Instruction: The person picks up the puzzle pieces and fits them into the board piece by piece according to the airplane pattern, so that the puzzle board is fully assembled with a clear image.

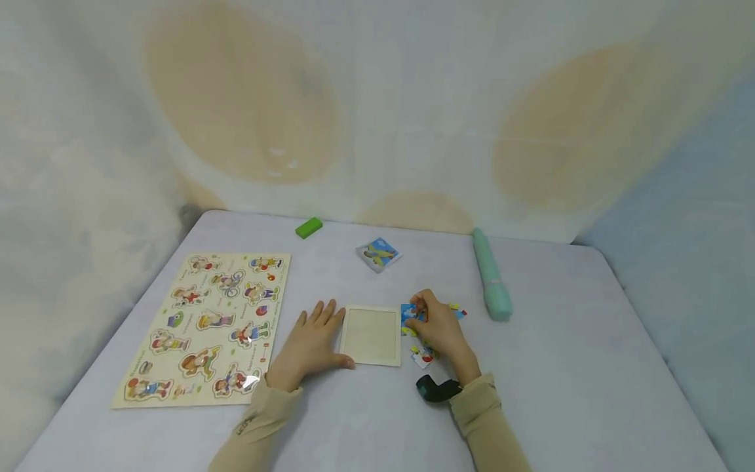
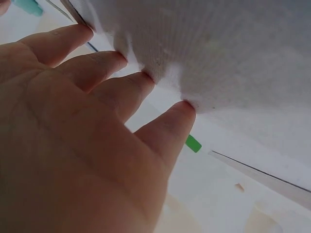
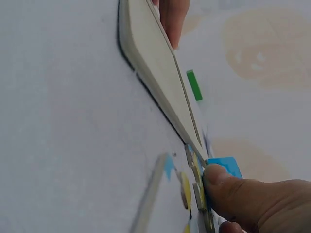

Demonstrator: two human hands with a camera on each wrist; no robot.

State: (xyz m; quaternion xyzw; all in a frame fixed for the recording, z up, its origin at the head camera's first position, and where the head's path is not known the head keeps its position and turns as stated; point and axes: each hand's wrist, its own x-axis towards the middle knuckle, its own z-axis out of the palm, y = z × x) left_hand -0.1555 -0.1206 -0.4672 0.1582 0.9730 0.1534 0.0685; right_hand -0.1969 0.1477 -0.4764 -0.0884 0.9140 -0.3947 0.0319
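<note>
A pale, shallow square puzzle tray [image 1: 370, 336] lies on the table, its inside bare. My left hand [image 1: 315, 341] rests flat at its left side, fingers spread, with the thumb at the near left corner. In the left wrist view, the fingertips [image 2: 187, 108] press on the white cloth. Just right of the tray, my right hand [image 1: 442, 331] pinches a blue puzzle piece [image 3: 227, 165] between thumb and fingers. More pieces lie under and around this hand, including a white-and-red puzzle piece [image 1: 422, 357]; the hand partly hides them.
To the left lies a large board with cartoon figures [image 1: 203, 328]. Farther back are a green block [image 1: 309, 227] and a small picture packet [image 1: 379, 254]. A folded mint-green umbrella [image 1: 492, 278] lies at the right. A black wrist camera [image 1: 436, 390] sits by the right sleeve.
</note>
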